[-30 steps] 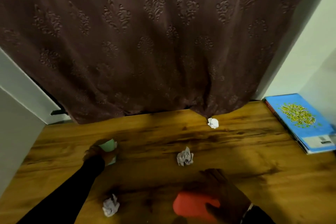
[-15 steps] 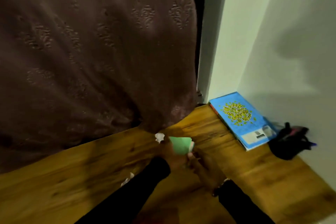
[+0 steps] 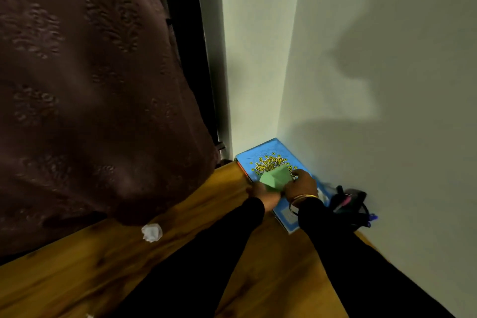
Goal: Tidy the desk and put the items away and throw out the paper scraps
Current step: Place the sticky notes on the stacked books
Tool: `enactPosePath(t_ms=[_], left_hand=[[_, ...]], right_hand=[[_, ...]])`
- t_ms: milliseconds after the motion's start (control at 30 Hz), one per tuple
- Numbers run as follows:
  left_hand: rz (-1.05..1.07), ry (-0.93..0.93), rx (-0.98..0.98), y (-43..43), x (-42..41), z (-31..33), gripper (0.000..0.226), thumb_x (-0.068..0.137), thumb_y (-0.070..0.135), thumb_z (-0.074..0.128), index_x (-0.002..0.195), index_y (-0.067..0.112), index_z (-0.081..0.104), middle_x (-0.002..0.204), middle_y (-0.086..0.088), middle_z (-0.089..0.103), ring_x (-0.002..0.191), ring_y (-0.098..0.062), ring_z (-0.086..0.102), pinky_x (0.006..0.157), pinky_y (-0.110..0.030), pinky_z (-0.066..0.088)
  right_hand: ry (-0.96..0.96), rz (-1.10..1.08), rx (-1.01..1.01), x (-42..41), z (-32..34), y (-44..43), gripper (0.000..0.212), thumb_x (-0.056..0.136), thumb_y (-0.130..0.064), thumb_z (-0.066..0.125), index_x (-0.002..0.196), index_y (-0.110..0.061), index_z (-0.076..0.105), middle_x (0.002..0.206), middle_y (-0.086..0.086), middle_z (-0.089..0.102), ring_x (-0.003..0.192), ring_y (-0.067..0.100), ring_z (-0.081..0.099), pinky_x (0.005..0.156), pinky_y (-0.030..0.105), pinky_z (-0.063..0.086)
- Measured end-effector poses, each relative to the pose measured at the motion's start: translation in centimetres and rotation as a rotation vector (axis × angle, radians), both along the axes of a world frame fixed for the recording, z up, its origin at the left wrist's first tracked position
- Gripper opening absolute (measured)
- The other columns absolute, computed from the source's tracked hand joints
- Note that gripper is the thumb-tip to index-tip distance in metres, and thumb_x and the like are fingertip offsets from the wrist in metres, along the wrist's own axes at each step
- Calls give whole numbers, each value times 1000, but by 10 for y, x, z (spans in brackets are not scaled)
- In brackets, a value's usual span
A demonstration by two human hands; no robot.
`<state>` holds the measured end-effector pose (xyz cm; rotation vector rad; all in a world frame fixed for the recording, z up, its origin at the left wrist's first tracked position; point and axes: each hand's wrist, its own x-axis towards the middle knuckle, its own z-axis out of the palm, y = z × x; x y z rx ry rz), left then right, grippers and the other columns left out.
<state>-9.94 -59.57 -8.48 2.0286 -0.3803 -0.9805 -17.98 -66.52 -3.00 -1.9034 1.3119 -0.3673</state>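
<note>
Green folded paper (image 3: pixel 275 176) sits pinched between my left hand (image 3: pixel 265 195) and right hand (image 3: pixel 300 186) over the blue book (image 3: pixel 268 156) in the far right corner, so I judge stowing under way, release next, crumpled scrap (image 3: pixel 151 232) outstanding.

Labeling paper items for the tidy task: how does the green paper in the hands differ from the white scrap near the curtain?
The green paper is flat-faced and folded; the white scrap is crumpled into a ball. The green paper is held by both the left hand and right hand over the blue book; the white scrap lies untouched on the desk. The green paper looks larger. Both appear to be paper.
</note>
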Motion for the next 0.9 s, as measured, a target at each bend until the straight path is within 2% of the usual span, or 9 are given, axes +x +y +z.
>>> enactPosePath(t_ms=[67, 167, 300, 400, 467, 533, 633, 767, 900], left_hand=[[60, -128, 118, -2, -10, 18, 95, 58, 45, 76, 140, 15, 38, 142, -17, 43, 129, -38, 47, 109, -44, 42], [-33, -242, 150, -7, -16, 23, 97, 63, 39, 79, 145, 17, 32, 147, -22, 33, 131, -41, 42, 110, -45, 39], [5, -290, 122, -21, -13, 9, 75, 71, 41, 75, 135, 17, 46, 137, -17, 47, 124, -35, 50, 104, -36, 43], [46, -356, 98, -24, -16, 8, 38, 76, 35, 73, 110, 18, 68, 112, -9, 70, 108, -29, 65, 90, -32, 51], [77, -354, 90, -28, -18, 5, 20, 78, 26, 71, 92, 12, 74, 91, -8, 73, 95, -26, 69, 81, -31, 53], [153, -278, 44, -36, -17, 0, 21, 79, 23, 64, 81, 5, 75, 76, -7, 71, 85, -20, 71, 71, -29, 53], [155, -164, 4, -52, -18, -4, 37, 76, 28, 55, 89, 0, 75, 90, -16, 74, 92, -26, 69, 72, -29, 46], [207, -140, 29, -61, -20, -18, 18, 82, 15, 66, 89, 1, 76, 81, -14, 68, 95, -32, 69, 75, -27, 49], [237, -106, 1, -62, -11, -26, 17, 83, 15, 68, 88, 1, 77, 82, -11, 71, 84, -17, 67, 70, -20, 44]], right_hand=[[34, -8, 22, -3, -12, -12, 44, 75, -1, 60, 118, -3, 65, 121, 18, 66, 115, 34, 60, 99, 37, 48], [24, -63, 76, -7, -29, -16, 45, 72, -1, 59, 116, -3, 67, 115, 19, 69, 110, 33, 63, 93, 35, 49], [-8, -129, -49, -10, -36, -6, 34, 74, -9, 53, 103, -2, 68, 103, 24, 68, 100, 40, 62, 84, 40, 49], [-56, -147, -126, -11, -37, 3, 38, 81, 1, 56, 118, 5, 59, 119, 28, 55, 111, 43, 54, 95, 42, 42], [-65, -115, -191, -12, -38, 1, 40, 79, 3, 58, 118, 9, 59, 125, 30, 52, 118, 44, 50, 102, 41, 39], [-77, -92, -233, -13, -35, 0, 32, 81, 0, 61, 112, 8, 63, 121, 27, 55, 116, 41, 53, 99, 37, 40], [-154, -133, -281, -17, -26, -2, 29, 79, 0, 63, 108, 3, 65, 115, 23, 59, 106, 37, 58, 91, 30, 38], [-79, -108, -217, -24, -23, -6, 30, 85, -14, 63, 110, 4, 64, 113, 25, 63, 109, 39, 59, 92, 36, 44], [65, 33, -107, -20, -25, -10, 39, 93, -32, 49, 89, 2, 66, 98, 26, 67, 97, 40, 63, 77, 36, 46]])
